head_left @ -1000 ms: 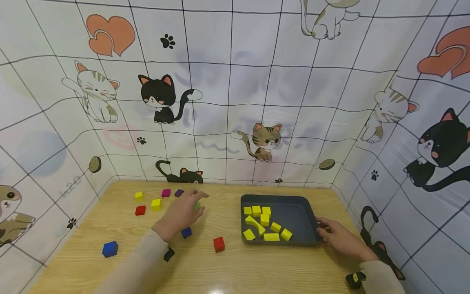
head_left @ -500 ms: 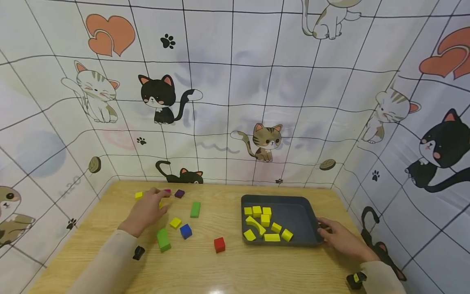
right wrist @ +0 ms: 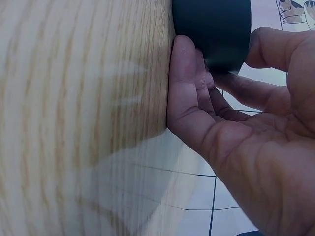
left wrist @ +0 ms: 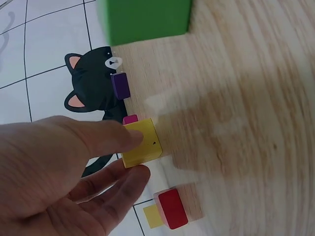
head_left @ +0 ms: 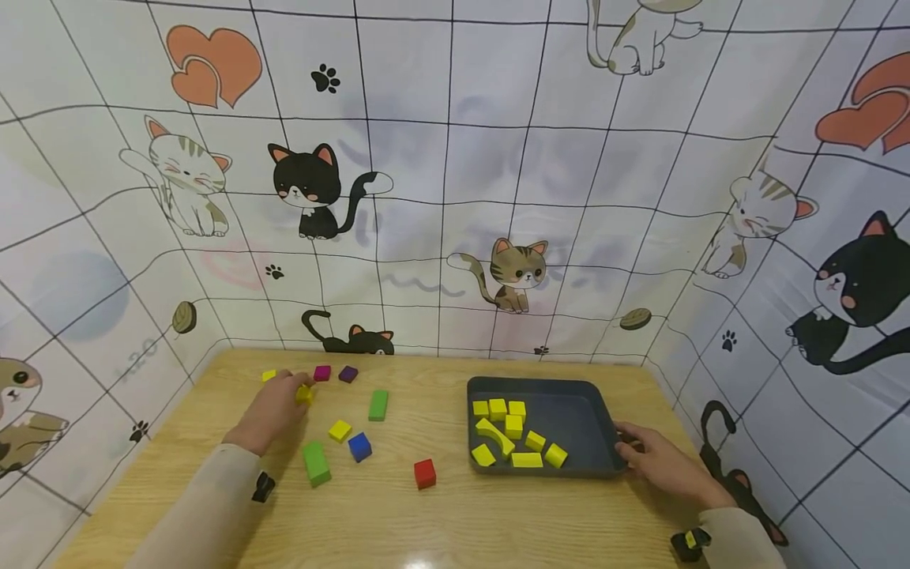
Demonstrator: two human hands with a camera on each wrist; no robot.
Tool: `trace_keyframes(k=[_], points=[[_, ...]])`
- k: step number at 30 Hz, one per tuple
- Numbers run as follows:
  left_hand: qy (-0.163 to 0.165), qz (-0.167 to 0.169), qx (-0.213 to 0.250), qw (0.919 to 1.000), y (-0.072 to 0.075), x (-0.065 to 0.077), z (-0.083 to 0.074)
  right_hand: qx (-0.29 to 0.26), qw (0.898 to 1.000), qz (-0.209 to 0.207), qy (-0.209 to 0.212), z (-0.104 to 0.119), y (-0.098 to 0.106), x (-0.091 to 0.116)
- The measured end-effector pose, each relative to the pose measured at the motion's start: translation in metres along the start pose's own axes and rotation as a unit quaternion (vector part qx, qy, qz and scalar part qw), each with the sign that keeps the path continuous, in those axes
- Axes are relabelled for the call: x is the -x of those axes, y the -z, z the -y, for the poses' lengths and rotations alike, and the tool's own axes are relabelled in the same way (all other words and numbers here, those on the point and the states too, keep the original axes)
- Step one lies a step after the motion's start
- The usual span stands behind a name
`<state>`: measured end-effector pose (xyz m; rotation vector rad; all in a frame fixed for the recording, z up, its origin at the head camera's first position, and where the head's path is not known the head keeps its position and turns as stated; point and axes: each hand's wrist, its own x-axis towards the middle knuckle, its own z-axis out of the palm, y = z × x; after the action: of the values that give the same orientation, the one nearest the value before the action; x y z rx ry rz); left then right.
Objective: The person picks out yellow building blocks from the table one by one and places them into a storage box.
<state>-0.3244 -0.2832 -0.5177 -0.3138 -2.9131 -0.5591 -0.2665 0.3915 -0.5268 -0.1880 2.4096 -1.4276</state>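
Observation:
At the far left of the table, my left hand [head_left: 268,412] pinches a yellow cube block [left wrist: 149,147]. In the left wrist view its thumb lies across one face and the other fingers are at the cube's lower side. My right hand [head_left: 668,466] grips the right side of a dark grey tray [head_left: 586,415]. In the right wrist view the fingers reach beneath the tray edge, with the thumb on its other side. Inside the tray, several yellow blocks [head_left: 513,427] are gathered toward the left and front, one of them an arch [head_left: 493,436].
Near the left hand lie magenta [head_left: 322,373] and purple [head_left: 347,374] blocks, and another yellow block [head_left: 269,375]. Two green blocks [head_left: 316,464], a yellow block [head_left: 340,431], a blue block [head_left: 359,447] and a red cube [head_left: 425,474] lie across the table's middle. Cat-print cloth walls [head_left: 405,237] enclose the table.
My left hand has moved from near the far green block leftward to the yellow cube and taken hold of it. A yellow block now shows beside the blue one. The right hand stays on the tray.

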Motion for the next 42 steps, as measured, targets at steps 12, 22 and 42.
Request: trace_keyframes(k=[12,22,42], points=[[0.001,0.003,0.001,1.0,-0.002,-0.001,-0.001,-0.004,1.0,0.008,0.009,-0.002,0.001,0.0],[0.002,-0.009,-0.001,1.0,-0.002,0.0,-0.004,0.001,1.0,-0.002,-0.009,0.001,-0.002,0.002],[-0.028,-0.036,0.016,0.9988,0.001,-0.005,-0.049,-0.01,1.0,-0.002,-0.006,0.001,-0.002,0.002]])
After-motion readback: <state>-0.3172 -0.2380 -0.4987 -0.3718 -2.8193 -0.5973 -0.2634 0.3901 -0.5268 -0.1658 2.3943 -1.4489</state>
